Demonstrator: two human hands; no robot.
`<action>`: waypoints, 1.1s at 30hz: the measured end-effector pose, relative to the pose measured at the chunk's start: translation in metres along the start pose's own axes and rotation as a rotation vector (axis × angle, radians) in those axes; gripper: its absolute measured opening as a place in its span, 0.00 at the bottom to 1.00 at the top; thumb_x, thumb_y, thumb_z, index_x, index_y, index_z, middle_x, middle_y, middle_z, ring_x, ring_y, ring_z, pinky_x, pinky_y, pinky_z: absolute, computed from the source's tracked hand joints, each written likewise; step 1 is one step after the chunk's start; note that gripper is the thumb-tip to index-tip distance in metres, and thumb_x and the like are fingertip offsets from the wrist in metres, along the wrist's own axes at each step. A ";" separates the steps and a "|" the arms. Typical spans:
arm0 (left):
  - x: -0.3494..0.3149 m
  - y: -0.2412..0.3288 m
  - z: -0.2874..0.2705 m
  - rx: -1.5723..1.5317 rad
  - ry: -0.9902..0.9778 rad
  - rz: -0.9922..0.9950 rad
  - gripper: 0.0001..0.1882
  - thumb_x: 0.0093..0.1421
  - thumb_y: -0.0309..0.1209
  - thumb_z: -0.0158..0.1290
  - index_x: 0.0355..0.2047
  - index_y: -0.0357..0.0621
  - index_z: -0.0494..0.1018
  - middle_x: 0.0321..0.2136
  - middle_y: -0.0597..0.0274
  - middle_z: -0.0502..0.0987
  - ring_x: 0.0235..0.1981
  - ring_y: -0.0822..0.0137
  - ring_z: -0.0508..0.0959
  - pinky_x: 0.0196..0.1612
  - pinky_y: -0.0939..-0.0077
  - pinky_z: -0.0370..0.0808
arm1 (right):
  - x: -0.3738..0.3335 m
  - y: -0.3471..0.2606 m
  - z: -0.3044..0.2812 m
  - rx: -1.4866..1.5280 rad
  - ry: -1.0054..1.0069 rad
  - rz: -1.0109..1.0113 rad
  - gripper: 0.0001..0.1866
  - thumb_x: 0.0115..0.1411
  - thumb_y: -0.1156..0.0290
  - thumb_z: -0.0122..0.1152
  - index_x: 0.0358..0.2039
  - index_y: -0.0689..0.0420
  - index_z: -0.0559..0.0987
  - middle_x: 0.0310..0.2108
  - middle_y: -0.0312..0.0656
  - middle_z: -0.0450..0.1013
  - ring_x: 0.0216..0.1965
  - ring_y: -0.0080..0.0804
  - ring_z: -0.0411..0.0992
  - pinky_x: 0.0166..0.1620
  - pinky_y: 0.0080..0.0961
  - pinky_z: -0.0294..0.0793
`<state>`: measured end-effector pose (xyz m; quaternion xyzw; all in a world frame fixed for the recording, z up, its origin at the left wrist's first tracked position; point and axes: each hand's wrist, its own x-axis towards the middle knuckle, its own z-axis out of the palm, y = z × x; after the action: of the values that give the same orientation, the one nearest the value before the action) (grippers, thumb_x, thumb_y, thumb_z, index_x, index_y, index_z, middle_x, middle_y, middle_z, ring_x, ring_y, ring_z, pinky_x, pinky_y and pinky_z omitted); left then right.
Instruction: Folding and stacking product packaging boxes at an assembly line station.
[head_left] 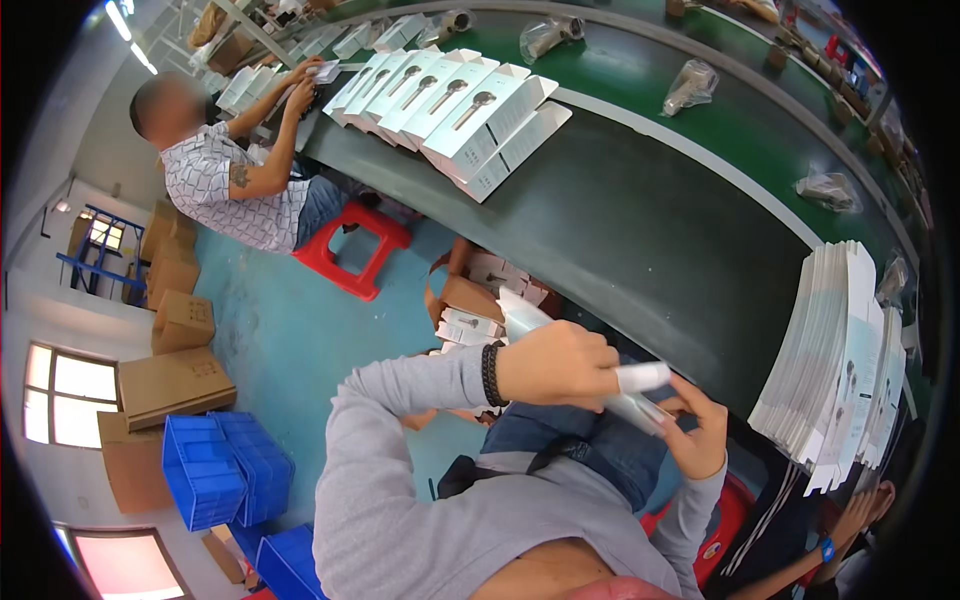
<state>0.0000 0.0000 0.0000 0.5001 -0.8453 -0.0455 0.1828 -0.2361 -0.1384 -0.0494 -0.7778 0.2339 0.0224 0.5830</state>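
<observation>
My left hand [560, 368], with a dark braided bracelet at its wrist, is closed round a white carton [530, 318] held above my lap. White wrapping covers one of its fingers. At the carton's lower right end, my right hand [697, 432] pinches the edge between thumb and fingers. Much of the carton is hidden behind my left hand, so its folds cannot be made out. To the right, a tall stack of flattened cartons [815, 355] lies on the dark workbench [650, 250]. Several formed white cartons [478, 118] stand in a slanted row at the far left of the bench.
Beyond the bench runs a green conveyor [620, 75] carrying bagged parts [690, 87]. A co-worker [235, 180] works at far left near a red stool [355, 250]. Another person's hand [855, 520] shows lower right. Below the bench stands an open box of cartons [470, 295]; blue crates [205, 470] stand left.
</observation>
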 end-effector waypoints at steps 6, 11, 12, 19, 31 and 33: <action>0.026 0.017 0.011 -0.611 0.696 -0.569 0.33 0.48 0.27 0.61 0.53 0.35 0.60 0.35 0.55 0.76 0.37 0.68 0.76 0.41 0.78 0.71 | 0.031 0.014 0.068 0.576 0.484 -0.513 0.54 0.39 0.40 0.66 0.55 0.68 0.58 0.50 0.47 0.64 0.50 0.35 0.65 0.50 0.31 0.64; 0.038 0.033 0.039 -1.275 0.811 -0.757 0.35 0.54 0.25 0.55 0.58 0.37 0.50 0.52 0.55 0.63 0.53 0.68 0.64 0.53 0.73 0.62 | 0.033 -0.005 0.067 0.445 0.846 -0.238 0.35 0.51 0.51 0.62 0.49 0.66 0.64 0.45 0.43 0.67 0.45 0.30 0.67 0.49 0.25 0.64; 0.037 0.033 0.040 -1.566 0.725 -0.829 0.36 0.55 0.25 0.54 0.59 0.38 0.48 0.53 0.55 0.62 0.54 0.67 0.64 0.54 0.73 0.61 | 0.031 -0.002 0.061 0.377 0.825 -0.234 0.31 0.54 0.54 0.60 0.47 0.66 0.65 0.43 0.42 0.68 0.43 0.29 0.67 0.48 0.24 0.64; 0.031 0.033 0.069 -1.826 0.614 -0.211 0.56 0.46 0.40 0.64 0.63 0.42 0.34 0.56 0.55 0.56 0.57 0.66 0.59 0.56 0.69 0.58 | 0.037 0.005 0.053 0.677 0.663 -0.337 0.34 0.52 0.49 0.60 0.47 0.66 0.64 0.41 0.44 0.68 0.42 0.28 0.67 0.46 0.24 0.65; 0.025 0.025 0.083 -0.767 0.579 -0.488 0.54 0.49 0.54 0.56 0.61 0.33 0.38 0.60 0.43 0.45 0.62 0.51 0.48 0.61 0.68 0.48 | 0.035 -0.021 0.061 0.640 0.554 -0.475 0.56 0.43 0.37 0.61 0.60 0.62 0.47 0.54 0.44 0.58 0.56 0.33 0.57 0.55 0.32 0.59; 0.024 0.027 0.084 -0.775 0.661 -0.423 0.48 0.54 0.56 0.47 0.62 0.37 0.38 0.61 0.39 0.39 0.63 0.44 0.42 0.61 0.58 0.42 | 0.039 -0.016 0.069 0.637 0.500 -0.471 0.54 0.42 0.42 0.66 0.59 0.63 0.50 0.54 0.44 0.59 0.54 0.34 0.60 0.52 0.30 0.62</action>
<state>-0.0620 -0.0160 -0.0648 0.5428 -0.5453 -0.2297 0.5960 -0.1785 -0.0849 -0.0689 -0.5735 0.1796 -0.3717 0.7076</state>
